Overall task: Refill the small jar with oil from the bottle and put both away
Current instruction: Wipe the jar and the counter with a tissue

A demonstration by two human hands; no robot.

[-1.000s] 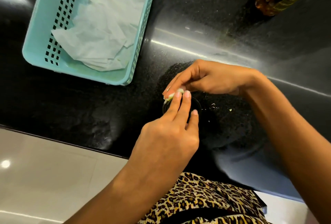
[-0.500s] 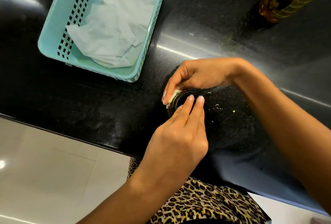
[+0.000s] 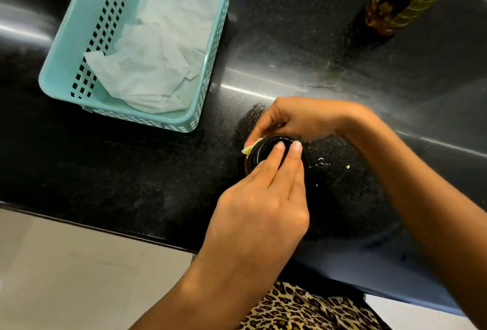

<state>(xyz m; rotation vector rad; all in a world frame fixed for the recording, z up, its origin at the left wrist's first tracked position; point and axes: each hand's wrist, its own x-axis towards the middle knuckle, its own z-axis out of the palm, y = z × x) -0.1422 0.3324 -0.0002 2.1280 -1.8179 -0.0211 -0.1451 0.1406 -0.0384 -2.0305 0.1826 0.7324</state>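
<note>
The small dark jar (image 3: 259,151) stands on the black counter with a black lid on it. My left hand (image 3: 263,211) reaches over it from the near side, two fingertips lying on the lid. My right hand (image 3: 297,118) curls around the jar's far side and pinches a small yellowish-white wad of tissue (image 3: 250,146) against the jar's left rim. The oil bottle (image 3: 405,0), with a red and yellow label, stands upright at the far right, apart from both hands. Most of the jar's body is hidden by my hands.
A turquoise perforated basket (image 3: 60,66) holding crumpled white tissue (image 3: 158,60) sits at the far left. A few oil droplets (image 3: 322,162) and a small crumb (image 3: 348,167) lie just right of the jar. The counter's front edge (image 3: 105,228) runs below my hands.
My right hand with the tissue has slid around the jar's far and left side. My left fingers have shifted slightly across the lid. The view has tilted, showing more of the basket.
</note>
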